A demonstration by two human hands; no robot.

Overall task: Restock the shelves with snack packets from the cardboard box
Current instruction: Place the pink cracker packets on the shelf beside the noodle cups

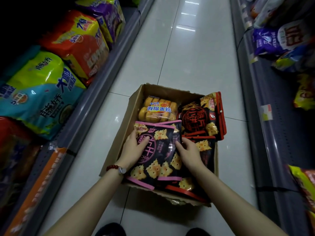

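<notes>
Head view, aisle floor. The cardboard box (pixel 119 138) sits open between two shelf runs; I have both hands on the pink-trimmed cracker packets (pixel 153 154) lying on top. My left hand (pixel 134 149) rests curled over the top packet's left side; my right hand (pixel 189 154) pinches its right edge. Several packets overlap here, so I judge a lift may drag a second one out, or the glossy film may slip from either grip. Red-trimmed cracker packets (pixel 202 116) lean over the box's right wall and could topple. A sponge-cake pack (pixel 157 109) lies behind. The left shelf (pixel 95 92) looks crowded with large bags (pixel 40 94), leaving little room.
</notes>
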